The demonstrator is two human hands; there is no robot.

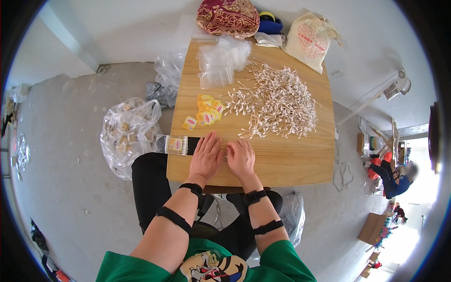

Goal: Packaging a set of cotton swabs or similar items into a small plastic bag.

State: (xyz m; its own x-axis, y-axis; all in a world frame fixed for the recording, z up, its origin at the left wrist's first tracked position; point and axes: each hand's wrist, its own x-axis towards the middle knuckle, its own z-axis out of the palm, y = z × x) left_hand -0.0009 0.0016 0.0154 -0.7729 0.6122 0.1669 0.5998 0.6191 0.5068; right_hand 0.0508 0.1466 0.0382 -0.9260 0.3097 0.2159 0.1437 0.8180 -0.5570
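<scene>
My left hand (206,154) lies with its fingers stretched out, over a black flat strip (192,144) near the table's front edge. Close beside it, my right hand (241,159) has its fingers curled in against a small bunch of cotton swabs (224,152) between the two hands; the fingers hide part of it. Left of the black strip is a flat clear packet (176,145) of cotton swabs lined up in a row, with a yellow label showing. Yellow and white cards (207,113) lie just beyond my left hand. A big loose heap of cotton swabs (282,103) spreads beyond my right hand.
Clear plastic bags (218,63) lie at the table's far left. Behind them stand a patterned red cloth item (228,18) and a cream cloth bag (310,41). A large clear sack (129,136) of packets sits left of the wooden table (291,164). A person (397,181) is far right.
</scene>
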